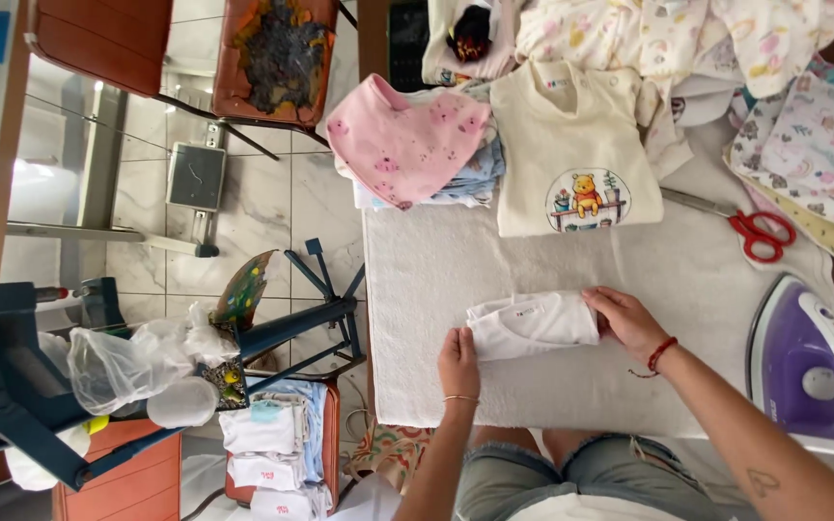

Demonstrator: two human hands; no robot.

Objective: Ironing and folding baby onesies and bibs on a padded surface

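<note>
A small folded white garment [533, 324] lies on the white towel-covered table [436, 280] just in front of me. My left hand [458, 362] presses on its left end, fingers resting on the fabric. My right hand [627, 320] holds the right end, fingers curled over the folded edge. A red bracelet circles my right wrist.
A cream baby top with a cartoon bear [571, 145] and a pink bib on a folded stack [407, 145] lie further back. Red-handled scissors [760, 232] and a purple iron [808, 371] sit to the right. A crate of folded clothes [277, 444] stands on the floor at left.
</note>
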